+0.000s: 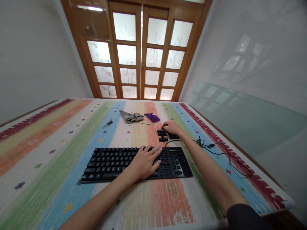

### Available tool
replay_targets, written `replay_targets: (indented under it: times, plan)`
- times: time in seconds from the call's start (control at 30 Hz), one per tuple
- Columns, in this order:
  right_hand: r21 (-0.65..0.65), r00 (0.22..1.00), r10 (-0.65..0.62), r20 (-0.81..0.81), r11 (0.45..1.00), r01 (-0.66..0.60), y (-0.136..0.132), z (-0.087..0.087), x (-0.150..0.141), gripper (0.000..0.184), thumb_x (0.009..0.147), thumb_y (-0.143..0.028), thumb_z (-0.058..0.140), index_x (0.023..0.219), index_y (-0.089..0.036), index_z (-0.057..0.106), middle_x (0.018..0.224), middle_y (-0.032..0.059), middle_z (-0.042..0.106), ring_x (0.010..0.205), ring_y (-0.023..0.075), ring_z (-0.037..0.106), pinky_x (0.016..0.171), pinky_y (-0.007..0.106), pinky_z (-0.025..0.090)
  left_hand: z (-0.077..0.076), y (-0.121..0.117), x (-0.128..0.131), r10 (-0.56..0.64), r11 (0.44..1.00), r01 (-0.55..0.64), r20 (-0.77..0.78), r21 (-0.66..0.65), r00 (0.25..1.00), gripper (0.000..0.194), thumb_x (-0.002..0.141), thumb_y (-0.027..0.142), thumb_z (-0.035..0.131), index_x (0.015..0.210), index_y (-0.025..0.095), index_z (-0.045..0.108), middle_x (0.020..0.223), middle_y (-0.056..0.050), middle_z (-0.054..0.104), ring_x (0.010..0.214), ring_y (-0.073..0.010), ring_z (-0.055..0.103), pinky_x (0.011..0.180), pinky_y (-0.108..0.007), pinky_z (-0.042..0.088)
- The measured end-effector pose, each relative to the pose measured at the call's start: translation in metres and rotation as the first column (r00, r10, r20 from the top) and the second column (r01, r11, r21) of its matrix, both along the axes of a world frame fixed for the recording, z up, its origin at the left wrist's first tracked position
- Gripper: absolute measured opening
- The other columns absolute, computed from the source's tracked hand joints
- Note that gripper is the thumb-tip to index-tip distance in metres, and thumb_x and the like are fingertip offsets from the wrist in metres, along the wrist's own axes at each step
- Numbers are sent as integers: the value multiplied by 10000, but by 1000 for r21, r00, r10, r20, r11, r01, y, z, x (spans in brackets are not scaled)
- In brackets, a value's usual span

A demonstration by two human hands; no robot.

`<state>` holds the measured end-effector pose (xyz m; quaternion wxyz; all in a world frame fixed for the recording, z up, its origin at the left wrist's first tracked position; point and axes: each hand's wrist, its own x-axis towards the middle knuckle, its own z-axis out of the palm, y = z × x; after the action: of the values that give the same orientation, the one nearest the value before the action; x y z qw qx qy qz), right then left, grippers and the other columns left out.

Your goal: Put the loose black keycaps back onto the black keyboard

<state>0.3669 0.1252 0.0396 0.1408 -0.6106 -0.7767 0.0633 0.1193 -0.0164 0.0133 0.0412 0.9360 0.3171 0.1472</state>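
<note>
A black keyboard (110,159) lies flat on the striped cloth in front of me. My left hand (145,161) rests palm down across its middle right, fingers spread. Keycaps cover the keyboard's left part, while small bare key stems (178,166) show on its right end. Beyond the keyboard, loose black keycaps (161,132) sit in a small cluster. My right hand (171,127) is at the cluster's far edge, thumb and finger pinched on a keycap (162,128). Partly hidden beneath that hand is a dark flat object (173,136) whose kind I cannot make out.
A grey cloth (131,117) and a purple cloth (152,117) lie farther back, with a thin rod (146,123) near them. Left of these is a small black item (109,123). A black cable (230,153) coils at right. A glass panel (240,111) leans along the wall.
</note>
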Motion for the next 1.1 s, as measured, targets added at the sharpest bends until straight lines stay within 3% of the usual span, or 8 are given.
replay_targets:
  times: [0.5, 0.73, 0.9, 1.1]
  plan:
    - [24, 994, -27, -104, 999, 30, 9, -7, -2, 161, 761, -80, 702, 889, -170, 742, 912, 59, 773, 826, 167, 691, 779, 260, 519, 1, -1, -1, -1, 1000, 1, 21, 9, 1000, 505, 1008, 415, 429, 1479, 235, 451, 1514, -51, 501, 1304, -316, 483, 1059, -519, 366]
    - [81, 984, -5, -181, 997, 20, 6, -7, -11, 286, 753, -30, 671, 1012, -152, 667, 878, 49, 742, 801, 174, 650, 777, 293, 494, 3, -2, 0, -5, 1000, 5, 15, 5, 1000, 505, 1008, 406, 443, 1478, 222, 448, 1511, -62, 504, 1297, -316, 489, 1062, -522, 366]
    - [145, 967, 63, -249, 989, -27, -10, -1, -18, 248, 787, -67, 640, 1020, -154, 630, 902, 50, 704, 835, 173, 622, 818, 316, 476, 3, -2, -1, 0, 1000, 0, -5, 4, 1000, 526, 1012, 409, 443, 1500, 213, 412, 1527, -56, 482, 1314, -325, 473, 1068, -523, 354]
    - [170, 925, 161, -343, 980, -107, -57, -6, -22, 340, 821, -102, 594, 1148, -174, 542, 915, 28, 675, 783, 149, 618, 741, 289, 494, 0, -1, 0, 0, 999, 0, -14, 34, 1000, 513, 1016, 409, 442, 1488, 208, 434, 1530, -46, 479, 1302, -319, 480, 1065, -506, 355]
